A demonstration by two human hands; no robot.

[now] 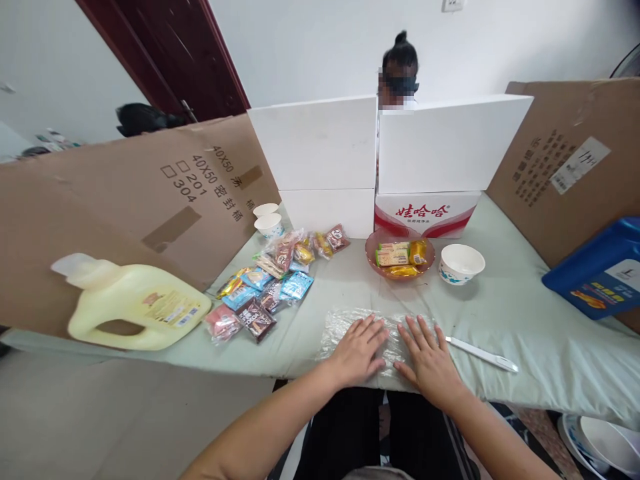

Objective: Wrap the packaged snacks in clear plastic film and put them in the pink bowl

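Both palms face down near the front edge of the cloth-covered table. My left hand (359,349) lies flat with fingers stretched out on a clear, crinkled plastic sheet or bag (333,333). My right hand (429,360) rests beside it, fingers spread, on the right part of the same plastic. Neither hand holds anything. Just right of my right hand lies a white-handled tool (483,353), its other end near or under my fingers; I cannot tell its kind. Beyond the hands stands a pink translucent bowl (375,263) with several wrapped snacks, next to a white paper bowl (461,263).
Several snack packets (270,280) lie in a pile at left, with white paper cups (270,225) behind. A yellow jug (140,303) lies at far left, a blue bottle (600,267) leans at right. Cardboard panels (150,193) and white boxes (325,147) enclose the table; a person (400,67) is behind.
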